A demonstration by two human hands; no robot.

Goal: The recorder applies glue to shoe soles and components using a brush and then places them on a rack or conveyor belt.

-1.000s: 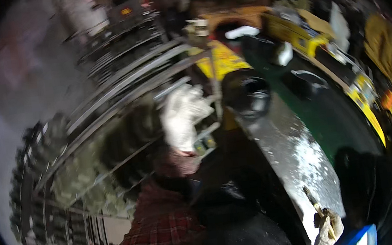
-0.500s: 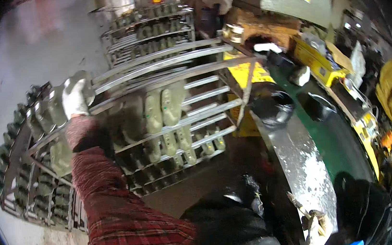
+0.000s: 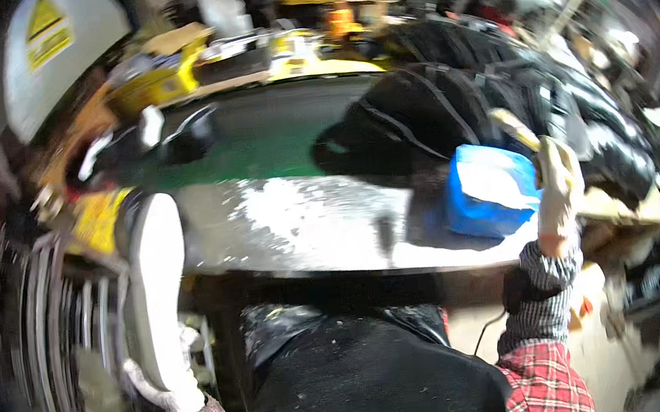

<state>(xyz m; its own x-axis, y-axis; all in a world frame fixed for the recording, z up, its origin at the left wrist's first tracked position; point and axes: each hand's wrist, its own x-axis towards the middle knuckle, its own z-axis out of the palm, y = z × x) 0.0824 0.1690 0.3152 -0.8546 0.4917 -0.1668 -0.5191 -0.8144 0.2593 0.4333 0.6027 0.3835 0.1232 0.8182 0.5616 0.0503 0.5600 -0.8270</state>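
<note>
Spattered bench (image 3: 334, 238), cluttered room (image 3: 412, 1) behind; left hand (image 3: 176, 399) gripping shoe (image 3: 161, 282), right hand (image 3: 558, 181) holding brush (image 3: 513, 129)

A yellow rectangular warning sign (image 3: 48, 33) with a black-edged triangle stands on the pale grey, smooth-faced panel (image 3: 88, 50) at the upper left; the dark characters below the triangle are too blurred to read. Dark print, likewise smeared past reading, marks the flat yellow sheet (image 3: 98, 224) near the left end of the grey, metal-topped counter (image 3: 215, 231).
</note>
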